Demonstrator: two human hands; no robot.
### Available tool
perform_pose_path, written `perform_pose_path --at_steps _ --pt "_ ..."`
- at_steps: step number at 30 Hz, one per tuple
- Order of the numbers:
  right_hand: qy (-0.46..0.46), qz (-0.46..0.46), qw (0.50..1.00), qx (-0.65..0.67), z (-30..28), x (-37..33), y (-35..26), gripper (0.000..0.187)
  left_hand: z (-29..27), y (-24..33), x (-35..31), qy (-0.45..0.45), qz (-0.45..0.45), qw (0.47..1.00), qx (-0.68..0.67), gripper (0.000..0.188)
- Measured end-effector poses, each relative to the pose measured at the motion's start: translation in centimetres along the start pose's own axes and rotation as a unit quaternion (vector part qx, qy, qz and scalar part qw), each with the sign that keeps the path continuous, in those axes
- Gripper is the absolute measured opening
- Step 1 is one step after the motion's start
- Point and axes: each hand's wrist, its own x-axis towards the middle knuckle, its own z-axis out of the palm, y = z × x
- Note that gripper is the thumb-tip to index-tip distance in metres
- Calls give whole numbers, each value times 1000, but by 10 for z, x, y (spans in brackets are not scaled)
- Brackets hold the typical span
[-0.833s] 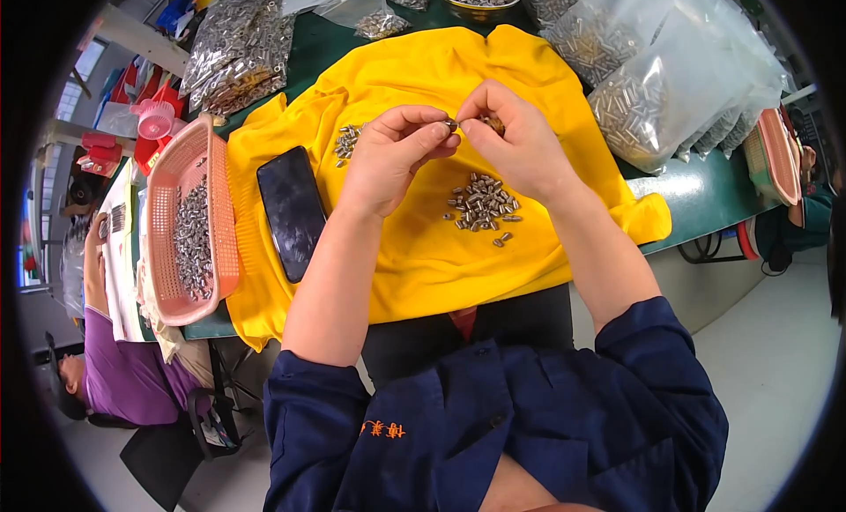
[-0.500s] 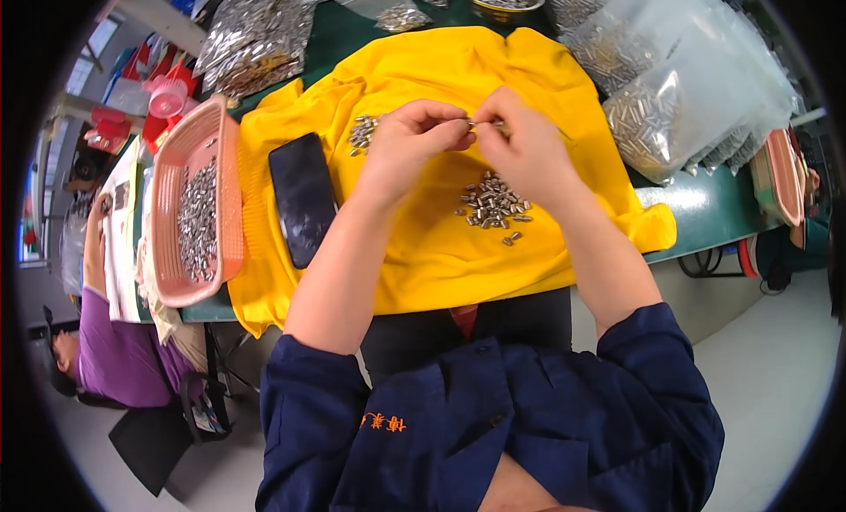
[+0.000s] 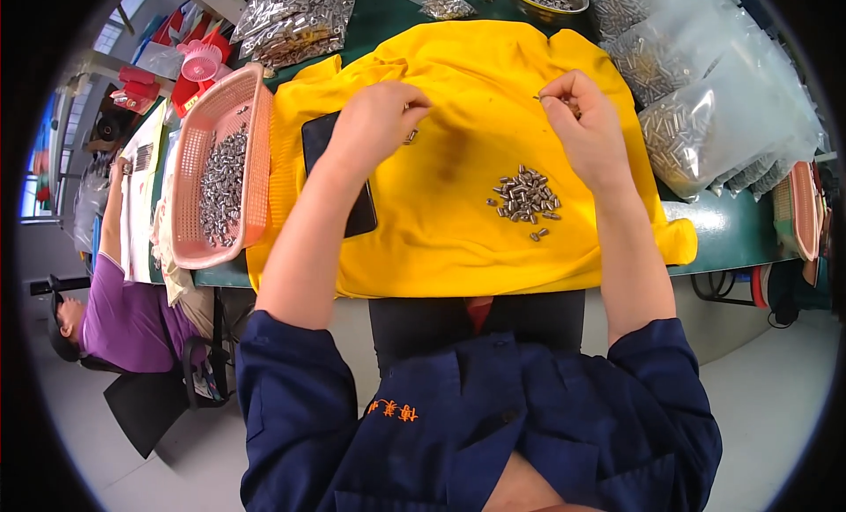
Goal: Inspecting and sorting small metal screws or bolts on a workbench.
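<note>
A yellow cloth [image 3: 441,248] is spread on the table in front of me. Over its left part hangs my left hand [image 3: 374,124], fingers curled and thumb near the forefinger; what they hold, if anything, is hidden. Just beside it a few small metal parts [image 3: 411,137] show, the rest of them covered by the hand. My right hand [image 3: 583,129] is raised over the cloth's right side, its fingertips pinching a small thin metal piece [image 3: 538,97]. Between the hands, nearer to me, lies a loose pile of short silver cylindrical metal parts [image 3: 527,195].
A black phone [image 3: 361,214] lies partly under my left forearm. Left of it stands a pink basket [image 3: 258,173] of metal parts. Bags of parts [image 3: 677,129] crowd the right, a metal bowl [image 3: 564,17] the back. A co-worker in purple [image 3: 132,327] sits at far left.
My hands, together over the cloth before, have moved apart: the left to the left over the small parts there, the right to the right. The view has shifted a little.
</note>
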Motion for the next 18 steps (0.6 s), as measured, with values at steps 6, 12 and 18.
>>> perform_pose_path --at_steps 6,12,18 --pt "-14 -7 1000 -26 6 -3 4 7 10 -21 14 -109 8 973 204 15" --pt "-22 -13 999 -33 6 -4 3 7 6 -4 15 -132 8 963 237 13" --pt "-116 3 993 16 6 -7 2 7 33 33 -5 -100 -130 860 -483 14"
